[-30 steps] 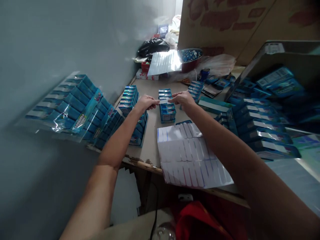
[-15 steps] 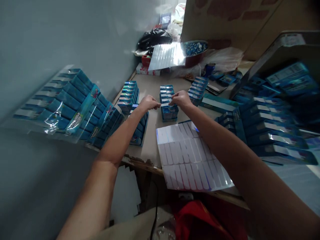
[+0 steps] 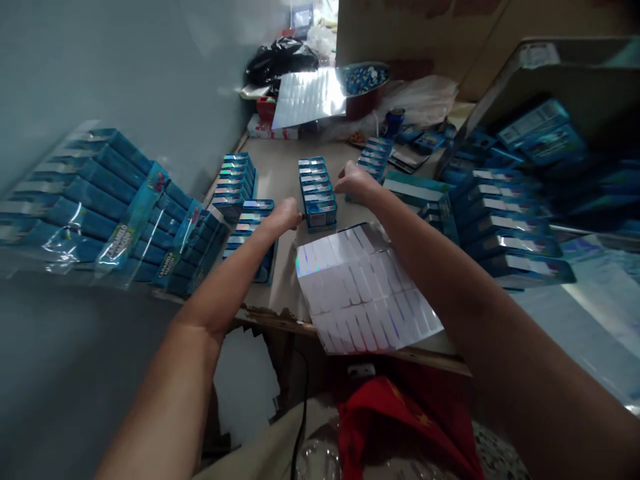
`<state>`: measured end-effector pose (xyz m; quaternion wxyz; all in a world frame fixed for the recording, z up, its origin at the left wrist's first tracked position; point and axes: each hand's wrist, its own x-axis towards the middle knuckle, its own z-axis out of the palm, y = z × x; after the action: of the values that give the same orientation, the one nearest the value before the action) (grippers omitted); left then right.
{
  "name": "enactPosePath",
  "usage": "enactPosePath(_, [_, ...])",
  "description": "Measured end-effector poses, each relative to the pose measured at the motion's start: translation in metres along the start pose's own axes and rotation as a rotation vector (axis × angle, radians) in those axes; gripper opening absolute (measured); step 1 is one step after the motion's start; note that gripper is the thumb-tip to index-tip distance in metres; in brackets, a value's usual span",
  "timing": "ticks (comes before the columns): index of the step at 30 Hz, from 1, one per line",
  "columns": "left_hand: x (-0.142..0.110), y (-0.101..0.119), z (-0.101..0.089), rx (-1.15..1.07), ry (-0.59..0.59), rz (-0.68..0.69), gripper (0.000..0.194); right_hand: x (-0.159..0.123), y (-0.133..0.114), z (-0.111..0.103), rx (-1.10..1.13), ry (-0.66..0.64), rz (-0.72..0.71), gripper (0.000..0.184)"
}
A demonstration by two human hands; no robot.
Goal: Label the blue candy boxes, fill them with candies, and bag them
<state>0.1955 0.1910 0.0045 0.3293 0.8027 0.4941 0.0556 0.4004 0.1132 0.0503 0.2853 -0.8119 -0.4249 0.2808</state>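
Box row [image 3: 318,192], blue with pale strips on top, stands mid-table between both hands. Left hand [image 3: 287,215] is curled just beside the front box; right hand [image 3: 353,178] is curled near the opposite side. Whether either hand grips anything cannot be determined. White sheet [image 3: 365,293] lies at the near edge of the table [image 3: 276,155]. Further blue boxes [image 3: 234,183] stand leftward.

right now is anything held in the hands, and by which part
Cannot be told: the left hand and right hand are at opposite sides of the middle row of blue boxes, but any grip is unclear.
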Motion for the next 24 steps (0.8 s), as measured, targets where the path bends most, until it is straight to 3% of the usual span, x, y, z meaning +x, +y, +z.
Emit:
enactPosePath(2, [-0.017, 0.015, -0.006, 0.046, 0.135, 0.031, 0.008, -0.025, 0.012, -0.025, -0.124, 0.099, -0.134, 0.037])
enactPosePath(5, [-0.044, 0.05, -0.007, 0.081, 0.274, 0.206, 0.017, -0.074, 0.038, -0.059, -0.339, 0.252, -0.283, 0.031])
enactPosePath(7, [-0.059, 0.074, 0.003, 0.084, 0.206, 0.319, 0.026, -0.106, 0.053, -0.069, -0.438, 0.256, -0.276, 0.031])
enactPosePath(10, [-0.072, 0.093, 0.029, 0.092, -0.033, 0.369, 0.063, -0.139, 0.071, -0.062, -0.571, 0.106, -0.298, 0.039])
enactPosePath(12, [-0.075, 0.093, 0.045, 0.15, -0.075, 0.353, 0.076, -0.149, 0.078, -0.051, -0.645, 0.008, -0.342, 0.041])
enactPosePath(14, [-0.074, 0.087, 0.055, 0.211, -0.044, 0.316, 0.068, -0.153, 0.083, -0.042, -0.687, -0.037, -0.385, 0.042])
enactPosePath(19, [-0.08, 0.076, 0.062, 0.161, 0.01, 0.321, 0.056, -0.151, 0.085, -0.036, -0.728, 0.026, -0.506, 0.053])
enactPosePath(24, [-0.098, 0.07, 0.073, 0.068, 0.129, 0.321, 0.06, -0.149, 0.084, -0.026, -0.776, -0.021, -0.557, 0.041])
